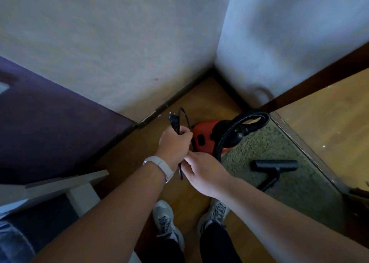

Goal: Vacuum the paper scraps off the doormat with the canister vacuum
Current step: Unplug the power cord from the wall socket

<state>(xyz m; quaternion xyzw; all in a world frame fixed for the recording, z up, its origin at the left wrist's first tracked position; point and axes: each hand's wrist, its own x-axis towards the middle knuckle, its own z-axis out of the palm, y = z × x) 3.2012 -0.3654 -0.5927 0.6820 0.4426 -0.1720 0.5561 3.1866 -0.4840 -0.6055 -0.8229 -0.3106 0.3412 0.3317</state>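
1. The vacuum (203,137) is a small red canister standing on the wooden floor (199,103) in the corner of the room, at the far end of the doormat (289,183). It looks light enough to lift with one hand, but it is hard and bulky. Its top is the likely place to take hold, though no handle shows clearly.
2. The black hose (249,119) arcs up from the canister and bends back down. It looks ribbed and springy, so pulling on it would probably drag or tip the canister.
3. The nozzle (274,165) lies on the doormat, well apart from both hands. It is rigid plastic and best steered by its tube, not by the head.
4. The cord (180,173) is thin, limp and smooth, so it is likely to slip or tangle unless it is fed out loop by loop.
5. The left hand (175,145) grips the gathered cord with its fingers (184,132) curled tight round it. The plug (172,119) and one loop stick up above the fist.
6. The right hand (201,171) sits just below and touches the left. Its fingers (191,159) are drawn together and pinch the strand that hangs from the fist.
7. The paper scraps cannot be made out on the speckled doormat from here.
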